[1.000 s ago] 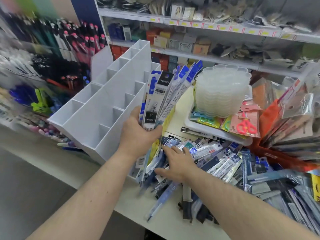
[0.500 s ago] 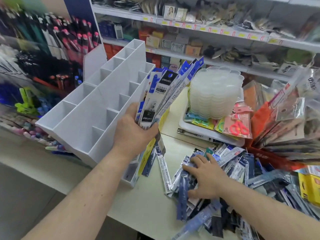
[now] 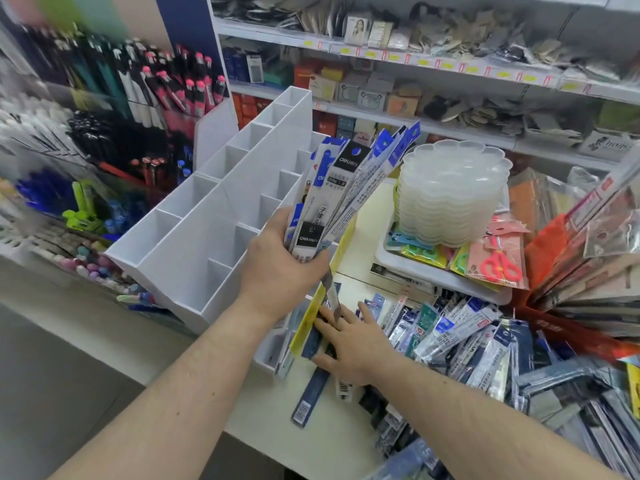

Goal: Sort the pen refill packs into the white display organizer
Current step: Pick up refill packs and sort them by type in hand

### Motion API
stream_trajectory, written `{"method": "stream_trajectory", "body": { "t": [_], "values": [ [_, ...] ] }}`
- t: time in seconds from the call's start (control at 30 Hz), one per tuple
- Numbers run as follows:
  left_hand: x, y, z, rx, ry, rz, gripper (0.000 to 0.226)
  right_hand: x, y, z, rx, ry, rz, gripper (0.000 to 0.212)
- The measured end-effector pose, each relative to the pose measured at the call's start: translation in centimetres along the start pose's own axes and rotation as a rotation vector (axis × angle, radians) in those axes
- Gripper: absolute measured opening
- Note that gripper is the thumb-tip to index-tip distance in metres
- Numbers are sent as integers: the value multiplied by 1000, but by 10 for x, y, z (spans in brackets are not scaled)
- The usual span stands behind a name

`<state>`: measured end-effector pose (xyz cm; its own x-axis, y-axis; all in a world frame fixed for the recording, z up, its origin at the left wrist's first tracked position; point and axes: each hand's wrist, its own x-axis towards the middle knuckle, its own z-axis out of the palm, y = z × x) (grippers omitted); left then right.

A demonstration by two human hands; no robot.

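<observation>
Refill packs: a fanned bundle of long blue, black and white pen refill packs (image 3: 349,188) stood raised in front of the white plastic compartmented display organizer (image 3: 207,233).
Left hand: left hand (image 3: 280,268) gripped the bundle's lower end.
Right hand: right hand (image 3: 349,337) lay flat, fingers straight, on loose packs (image 3: 457,330) on the cream countertop (image 3: 277,407).
Beyond: stack of clear scalloped plastic trays (image 3: 450,192).
</observation>
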<state>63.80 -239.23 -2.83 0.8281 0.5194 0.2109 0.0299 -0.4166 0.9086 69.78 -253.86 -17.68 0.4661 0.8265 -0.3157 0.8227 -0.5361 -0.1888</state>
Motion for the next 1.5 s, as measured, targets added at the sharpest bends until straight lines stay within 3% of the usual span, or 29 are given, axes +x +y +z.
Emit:
{"method": "stream_trajectory", "body": {
  "t": [0.13, 0.33, 0.53, 0.6, 0.7, 0.77, 0.83, 0.9, 1.07, 1.13, 1.5],
  "values": [
    [0, 0, 5, 4, 0, 15, 45, -21, 25, 6, -64, 109, 40, 64],
    [0, -4, 23, -81, -51, -9, 45, -75, 66, 15, -135, 115, 190, 63],
    [-1, -8, 43, -206, -142, -49, 49, -97, 72, -4, -64, -68, 319, 54],
    [-2, -10, 50, -252, -159, -64, 50, -93, 67, -18, 160, -14, 397, 49],
    [-5, -17, 62, -323, -123, -120, 46, -86, 54, -53, 851, 370, 567, 60],
    [-6, -20, 70, -374, -86, -183, 39, -84, 39, -74, 1117, 493, 489, 77],
    [-8, -22, 79, -422, -67, -220, 34, -84, 19, -87, 1133, 374, 405, 90],
    [-10, -21, 87, -460, -51, -236, 38, -79, 3, -82, 1101, 260, 377, 85],
    [-14, -13, 94, -574, -122, -264, 38, -82, -6, -70, 1093, 207, 448, 21],
    [-14, -14, 94, -615, -137, -258, 46, -93, -2, -68, 1120, 185, 452, 9],
    [-25, -2, 95, -820, -252, -399, 29, -135, 11, -70, 1177, 107, 517, 12]
  ]
}}
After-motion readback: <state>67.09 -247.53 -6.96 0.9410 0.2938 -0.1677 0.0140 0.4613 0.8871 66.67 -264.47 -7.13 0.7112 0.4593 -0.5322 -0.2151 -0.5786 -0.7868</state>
